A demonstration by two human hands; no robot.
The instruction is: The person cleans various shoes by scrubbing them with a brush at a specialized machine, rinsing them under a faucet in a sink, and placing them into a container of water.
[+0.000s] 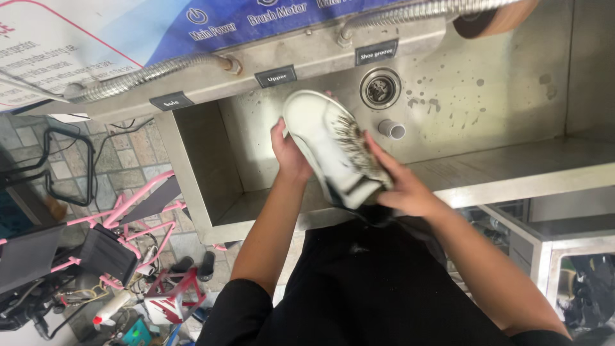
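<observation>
Both hands are working: left hand (pixel 289 152) gripping white rubber-soled shoe (pixel 320 138), right hand (pixel 402 187) clasping bristle brush (pixel 359 150) at three o'clock; sole half-scrubbed, dirt remaining.

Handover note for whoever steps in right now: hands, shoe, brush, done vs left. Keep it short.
Left hand: grips the white shoe from its left side, sole up, over the stainless steel sink.
Right hand: holds the dark-bristled scrub brush against the sole.
Done: sole under the brush; dark grime still shows mid-sole, toe end looks white.
Left: probably the rest of the sole. The upper faces away, so its state cannot be told.
</observation>
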